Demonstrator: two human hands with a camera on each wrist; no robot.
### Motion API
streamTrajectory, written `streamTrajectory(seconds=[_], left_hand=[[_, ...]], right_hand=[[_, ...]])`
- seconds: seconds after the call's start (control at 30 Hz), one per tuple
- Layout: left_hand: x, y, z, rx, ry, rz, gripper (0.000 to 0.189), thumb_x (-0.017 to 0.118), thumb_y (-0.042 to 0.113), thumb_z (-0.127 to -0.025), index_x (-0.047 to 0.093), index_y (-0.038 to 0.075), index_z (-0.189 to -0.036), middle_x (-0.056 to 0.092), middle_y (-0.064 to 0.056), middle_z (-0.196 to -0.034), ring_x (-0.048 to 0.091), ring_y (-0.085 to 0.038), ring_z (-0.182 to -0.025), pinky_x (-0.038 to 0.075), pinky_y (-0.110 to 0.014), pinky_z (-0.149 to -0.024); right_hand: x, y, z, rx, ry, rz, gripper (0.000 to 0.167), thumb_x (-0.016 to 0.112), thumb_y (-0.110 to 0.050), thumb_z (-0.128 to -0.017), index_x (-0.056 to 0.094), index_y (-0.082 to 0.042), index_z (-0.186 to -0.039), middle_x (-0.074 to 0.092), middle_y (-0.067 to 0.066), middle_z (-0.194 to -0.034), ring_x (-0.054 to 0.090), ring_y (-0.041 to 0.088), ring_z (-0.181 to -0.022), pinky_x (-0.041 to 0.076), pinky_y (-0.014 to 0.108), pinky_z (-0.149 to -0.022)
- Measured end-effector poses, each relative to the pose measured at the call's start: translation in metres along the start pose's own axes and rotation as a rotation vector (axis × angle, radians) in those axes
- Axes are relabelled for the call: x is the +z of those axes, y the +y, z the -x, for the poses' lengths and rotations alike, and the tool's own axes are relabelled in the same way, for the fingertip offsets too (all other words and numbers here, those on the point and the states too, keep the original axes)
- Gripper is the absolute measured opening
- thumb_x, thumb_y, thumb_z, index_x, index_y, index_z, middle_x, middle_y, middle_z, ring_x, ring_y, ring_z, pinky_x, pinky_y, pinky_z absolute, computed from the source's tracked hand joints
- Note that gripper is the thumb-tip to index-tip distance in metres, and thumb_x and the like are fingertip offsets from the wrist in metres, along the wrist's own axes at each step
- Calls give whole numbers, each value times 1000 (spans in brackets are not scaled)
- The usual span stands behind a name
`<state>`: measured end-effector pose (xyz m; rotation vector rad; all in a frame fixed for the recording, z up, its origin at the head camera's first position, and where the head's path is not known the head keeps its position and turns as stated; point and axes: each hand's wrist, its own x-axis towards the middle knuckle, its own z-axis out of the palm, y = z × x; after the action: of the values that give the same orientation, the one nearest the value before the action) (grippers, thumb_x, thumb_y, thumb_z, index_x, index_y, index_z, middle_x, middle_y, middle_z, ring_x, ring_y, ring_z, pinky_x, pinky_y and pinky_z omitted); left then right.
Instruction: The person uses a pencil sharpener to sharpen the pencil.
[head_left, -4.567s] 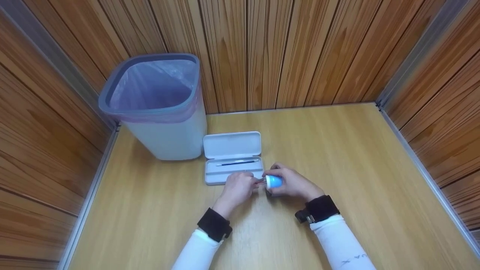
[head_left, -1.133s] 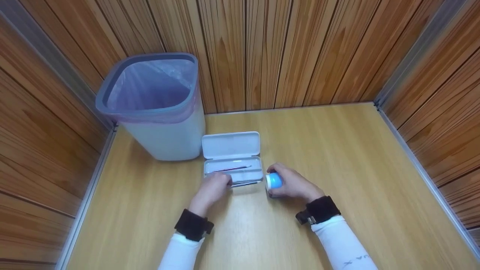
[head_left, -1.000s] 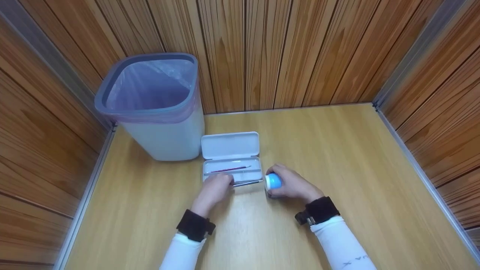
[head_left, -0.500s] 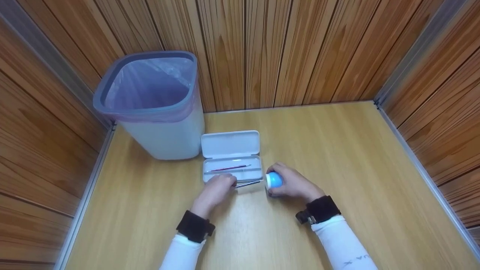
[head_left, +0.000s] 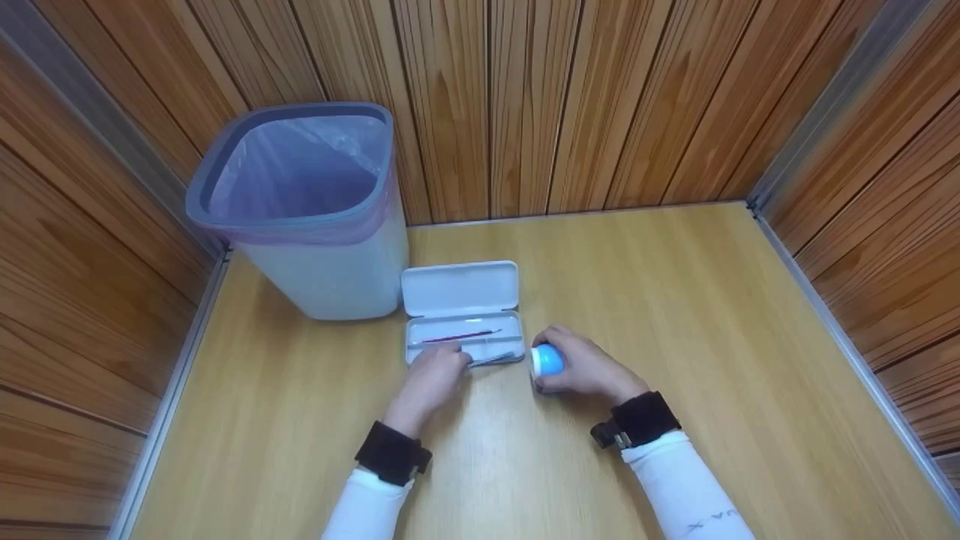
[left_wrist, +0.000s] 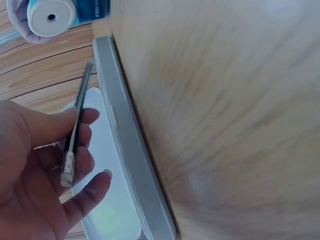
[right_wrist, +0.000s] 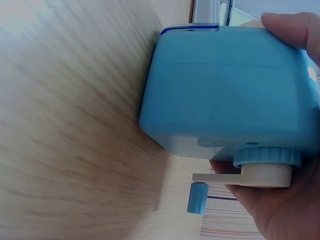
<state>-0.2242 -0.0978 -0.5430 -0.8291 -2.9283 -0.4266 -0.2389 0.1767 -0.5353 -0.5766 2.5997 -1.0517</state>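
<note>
- Risk: the dark pencil (left_wrist: 73,135) is running long past the pinch, so a light hold could be letting it pivot, its far end catching on the rim of the pencil case (head_left: 460,289).
- Risk: if the fingers are parting while the shaft is lying across that near rim, it could be rolling off towards the wrist.
- Risk: knuckles are sitting close to the red pencil (head_left: 457,336), just beyond the grip; a low sweep could be nudging it.
- Risk: the sharpener (right_wrist: 225,90) is standing just beside the case, so a sideways push could be bumping the case.
- Left hand (head_left: 431,375): thumb and forefinger are pinching the dark pencil; the other fingers are spreading loosely below it. Knuckles are facing up, over the case's near edge. Contact between pencil and tray: cannot tell.
- Right hand (head_left: 589,367): fingers are curling round the sharpener, thumb on one side, its holed face pointing towards the left grip, crank beside the palm.
</note>
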Motion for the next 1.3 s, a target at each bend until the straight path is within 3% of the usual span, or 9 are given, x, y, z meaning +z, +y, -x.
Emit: streamTrajectory(seconds=[0.1, 0.27, 0.43, 0.83, 1.03, 1.3], left_hand=[[0, 0, 1, 9, -9, 39, 12, 68, 4, -89, 76, 10, -95, 60, -1, -80, 59, -19, -72, 47, -31, -64], [-2, 1, 2, -30, -46, 80, 13, 68, 7, -91, 75, 10, -101, 63, -1, -85, 61, -19, -79, 50, -33, -71], [-6, 3, 3, -42, -43, 101, 12, 69, 9, -91, 74, 10, -102, 62, -1, -88, 61, -20, -83, 51, -35, -74], [-4, 6, 0, -8, -46, 120, 15, 71, 7, -89, 75, 11, -102, 62, 0, -88, 60, -18, -81, 51, -32, -72], [-6, 8, -3, 55, -17, 81, 11, 69, 6, -89, 76, 9, -98, 62, -2, -85, 61, -19, -77, 50, -32, -67], [-9, 2, 6, 39, -16, 125, 11, 69, 9, -90, 77, 10, -99, 59, 0, -82, 56, -17, -75, 48, -31, -67]], right_hand=[[0, 0, 0, -8, -2, -1, 50, 83, -24, -77, 57, -18, -119, 51, -3, -112, 54, 23, -99, 50, 42, -83], [0, 0, 0, 0, -19, -12, 51, 82, -26, -78, 60, -21, -124, 49, -6, -115, 53, 22, -102, 49, 42, -84], [0, 0, 0, 10, -35, -44, 54, 82, -26, -79, 62, -24, -129, 48, -7, -117, 52, 24, -105, 48, 42, -87], [0, -2, 0, 41, -45, -55, 54, 82, -28, -80, 62, -26, -129, 48, -8, -119, 51, 24, -108, 48, 45, -90], [-1, -2, 0, 22, -46, -30, 50, 81, -27, -80, 63, -27, -127, 49, -6, -117, 51, 24, -105, 48, 44, -88], [-2, -3, 0, 25, -43, -41, 54, 82, -26, -80, 62, -23, -130, 49, -6, -119, 51, 25, -106, 48, 45, -89]])
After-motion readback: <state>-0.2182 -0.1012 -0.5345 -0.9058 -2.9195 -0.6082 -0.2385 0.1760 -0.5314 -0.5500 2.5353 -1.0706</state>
